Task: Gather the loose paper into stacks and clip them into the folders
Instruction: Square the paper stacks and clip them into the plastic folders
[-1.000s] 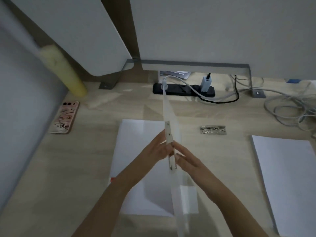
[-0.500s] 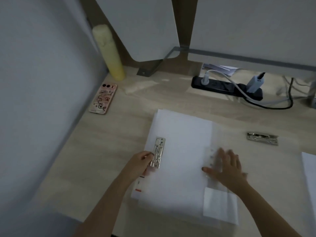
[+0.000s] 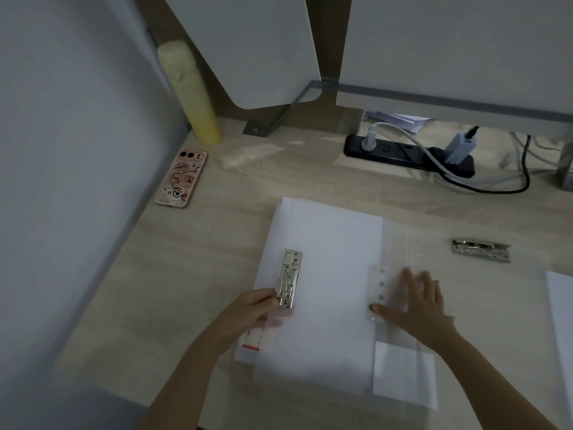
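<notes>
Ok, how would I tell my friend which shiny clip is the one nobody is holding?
Find the black power strip at the back of the wooden desk, then look nearer, right of the white paper stack. The loose clip lies sideways there, by itself. The other clip stands lengthways on the paper, held by the left hand.

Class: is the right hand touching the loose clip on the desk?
Apart. Head view shows a clear gap between the right hand and the loose clip.

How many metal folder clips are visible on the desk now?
2. One clip lies on the paper stack, its near end held by the left hand. The other clip lies on the desk to the right. Others may be hidden under paper.
</notes>
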{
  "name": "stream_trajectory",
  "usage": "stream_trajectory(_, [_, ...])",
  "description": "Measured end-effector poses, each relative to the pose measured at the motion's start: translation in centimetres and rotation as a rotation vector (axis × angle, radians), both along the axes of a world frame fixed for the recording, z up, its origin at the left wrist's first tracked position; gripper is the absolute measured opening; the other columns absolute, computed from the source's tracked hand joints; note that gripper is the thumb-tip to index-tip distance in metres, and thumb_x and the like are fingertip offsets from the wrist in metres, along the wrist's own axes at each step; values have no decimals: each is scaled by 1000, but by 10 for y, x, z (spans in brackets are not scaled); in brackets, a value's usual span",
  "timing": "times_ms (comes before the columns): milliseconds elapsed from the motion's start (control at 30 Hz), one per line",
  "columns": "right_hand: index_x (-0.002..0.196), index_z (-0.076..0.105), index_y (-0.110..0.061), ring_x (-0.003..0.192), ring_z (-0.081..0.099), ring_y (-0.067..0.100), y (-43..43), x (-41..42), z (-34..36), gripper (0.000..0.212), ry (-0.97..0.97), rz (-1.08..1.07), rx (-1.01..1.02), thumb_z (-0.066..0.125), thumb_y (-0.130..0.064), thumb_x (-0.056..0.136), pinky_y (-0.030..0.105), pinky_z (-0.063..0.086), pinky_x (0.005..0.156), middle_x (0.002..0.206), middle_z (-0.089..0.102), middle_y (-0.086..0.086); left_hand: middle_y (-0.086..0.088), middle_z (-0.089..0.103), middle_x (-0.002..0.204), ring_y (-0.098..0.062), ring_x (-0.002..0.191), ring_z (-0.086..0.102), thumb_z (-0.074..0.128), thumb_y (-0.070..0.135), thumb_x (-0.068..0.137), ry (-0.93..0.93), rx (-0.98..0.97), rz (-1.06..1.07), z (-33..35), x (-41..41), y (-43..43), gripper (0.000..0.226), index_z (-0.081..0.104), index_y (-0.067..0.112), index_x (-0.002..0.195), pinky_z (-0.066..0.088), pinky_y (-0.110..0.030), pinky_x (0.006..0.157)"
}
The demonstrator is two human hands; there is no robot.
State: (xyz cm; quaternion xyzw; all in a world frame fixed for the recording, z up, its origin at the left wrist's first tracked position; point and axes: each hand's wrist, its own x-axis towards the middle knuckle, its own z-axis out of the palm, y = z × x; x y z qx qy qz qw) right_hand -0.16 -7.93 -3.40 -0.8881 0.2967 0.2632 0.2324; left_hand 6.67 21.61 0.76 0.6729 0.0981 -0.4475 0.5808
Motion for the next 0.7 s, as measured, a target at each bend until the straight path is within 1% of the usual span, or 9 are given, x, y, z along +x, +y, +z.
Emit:
stream_trajectory(67, [148,-6,-28,145,-13,29,0,0,1,112,10,6,2,59,-70,67,61,13,112,157,-16,7,-4,68,113,-9,98,68,46,9,96,-1,-13,-14,0,-1,3,26,61,15,116,57,-26,72])
stream_trajectory(133, [148,-8,-29,145,-13,28,0,-1,2,112,22,10,-1,58,-71,68,62,13,111,157,-18,6,-6,68,110,-10,93,70,46,8,95,-25,9,-15,-1,-1,4,26,60,12,117,58,-27,69])
stream_trajectory(233, [147,-11,-29,145,-16,27,2,0,4,112,35,14,3,57,-71,68,64,12,111,156,-20,5,-7,70,99,-7,80,71,46,3,94,-80,39,9,-5,-2,1,22,60,7,110,58,-25,63])
stream_trajectory(367, [147,-13,-28,144,-18,26,4,0,4,112,47,15,9,57,-70,70,65,10,110,156,-23,5,7,74,75,-4,71,71,50,2,92,-138,78,39,-11,-4,0,15,61,8,98,57,-23,57])
stream_trajectory(400, [147,-13,-27,144,-19,27,4,0,4,113,43,16,11,57,-70,69,64,10,111,156,-22,6,8,73,73,-2,69,70,51,2,92,-149,91,44,-11,-5,-1,13,61,9,96,56,-21,55])
stream_trajectory(500, [147,-14,-28,144,-19,27,5,1,4,112,68,18,7,56,-70,70,65,9,111,155,-24,5,2,69,85,-1,73,68,53,7,92,-152,109,50,-9,-5,-2,11,61,11,98,55,-19,55])
stream_trajectory(567, [146,-15,-29,144,-20,26,5,1,7,111,83,21,2,55,-70,71,66,9,110,155,-25,4,3,69,90,-5,81,69,53,13,93,-91,54,52,-7,-4,2,11,62,14,99,57,-21,62])
stream_trajectory(633, [147,-14,-28,144,-20,27,5,2,7,111,78,24,9,56,-70,71,65,10,111,155,-25,5,1,71,100,-9,90,70,52,22,93,-14,-21,45,-5,-2,6,16,60,16,105,58,-26,74])
stream_trajectory(700, [147,-14,-28,144,-19,27,5,2,8,112,78,26,15,56,-70,70,63,10,111,155,-24,6,0,69,104,-13,91,70,53,27,92,-20,-26,105,-4,-1,3,19,56,16,108,58,-28,75])
